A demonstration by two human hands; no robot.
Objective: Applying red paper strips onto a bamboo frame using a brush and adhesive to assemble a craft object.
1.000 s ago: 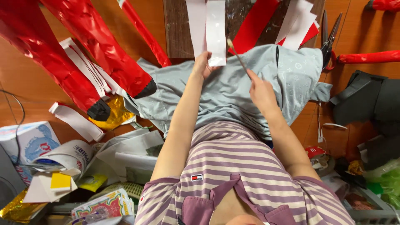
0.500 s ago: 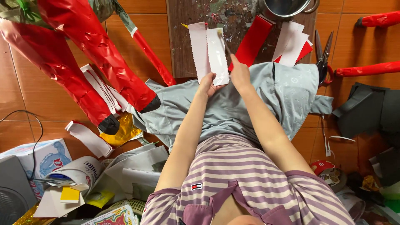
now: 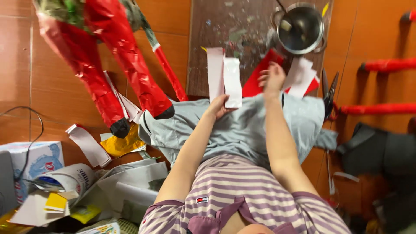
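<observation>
My left hand [image 3: 218, 106] pinches the bottom end of a white paper strip [image 3: 232, 81], which stands up beside a second white strip [image 3: 215, 71]. My right hand [image 3: 272, 77] is blurred and stretched forward over a red paper sheet [image 3: 259, 83], just below a metal pot [image 3: 301, 28]. Its grip is unclear. Both forearms pass over a grey cloth [image 3: 242, 128] spread across my lap. The strips and the pot lie over a stained brown board [image 3: 225, 30].
A large figure wrapped in red foil [image 3: 108, 65] lies at the left. Scissors [image 3: 329, 93] and white paper pieces [image 3: 302, 74] sit right of my right hand. Red-wrapped sticks [image 3: 388, 65] and a black bag [image 3: 381, 156] are at the right. Boxes, paper scraps and yellow foil [image 3: 123, 145] crowd the lower left.
My right hand has left the white strip and moved forward and right toward the pot. My left hand still holds the strip. The view has tilted so the pot shows more fully.
</observation>
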